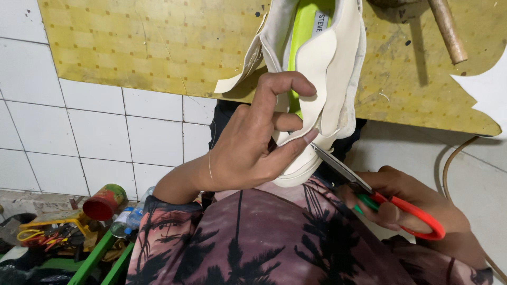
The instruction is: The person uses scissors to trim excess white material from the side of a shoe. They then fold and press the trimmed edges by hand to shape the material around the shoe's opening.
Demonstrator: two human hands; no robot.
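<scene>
As I look down from my head camera, the parts read as follows.

Left hand: my left hand [248,148] curls around the heel end of a white shoe [317,68], its grip closed on the white material, thumb arched over a loose white strip [317,79] and fingertips pressed to the sole edge.

Right hand: my right hand [412,203] has its grip closed through the orange loop handles of a pair of scissors [380,198].

Scissors: the metal blades [338,163] point up and left, the tip touching the shoe's lower edge just beside my left fingertips; how far the blades stand apart I cannot tell.

Shoe: held over my lap, sole end toward me, with a bright yellow-green lining [303,31] showing inside.

Board: a yellow patterned board [132,47] lies beyond the shoe on the white tiled floor [105,132].

Stick: a wooden handle [448,31] rests at the board's upper right.

Clutter: a red can [104,201] and a tray of tools [50,232] sit at lower left.
</scene>
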